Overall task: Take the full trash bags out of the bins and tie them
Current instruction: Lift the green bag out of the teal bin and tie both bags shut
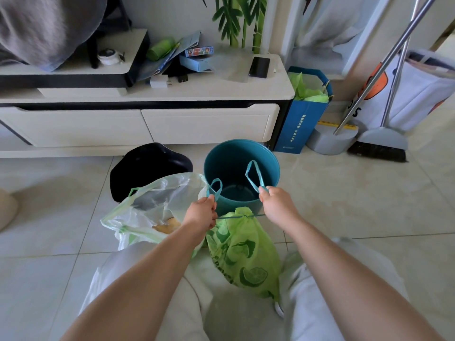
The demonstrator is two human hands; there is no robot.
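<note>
Pale glossy floor tiles (344, 193) spread in front of a low white drawer cabinet (147, 124), on whose top lay a black phone (259, 67) among boxes and papers. Against the cabinet stood two bins side by side: a round teal plastic bin (214, 166), with no liner in it, and to its left a black bin (150, 166) lined in black.

Nearer the person, just in front of the teal bin, a full green plastic trash bag printed with lime slices (243, 257) sat on the floor between the knees, its neck gathered tight. A teal drawstring ran taut across that neck – the left hand (200, 212) was clenched around one end, its loop (215, 189) standing up above the fist, and the right hand (278, 205) was clenched around the other, with a longer loop (254, 174) rising over the bin's mouth.

Touching the green bag's left side, a translucent white trash bag with a green drawstring hem (152, 207) lay with its mouth open, scraps showing inside.

Right of the cabinet stood a blue paper bag (300, 124) stuffed with green plastic, then a grey dustpan (330, 141) and a grey broom (379, 146)
</note>
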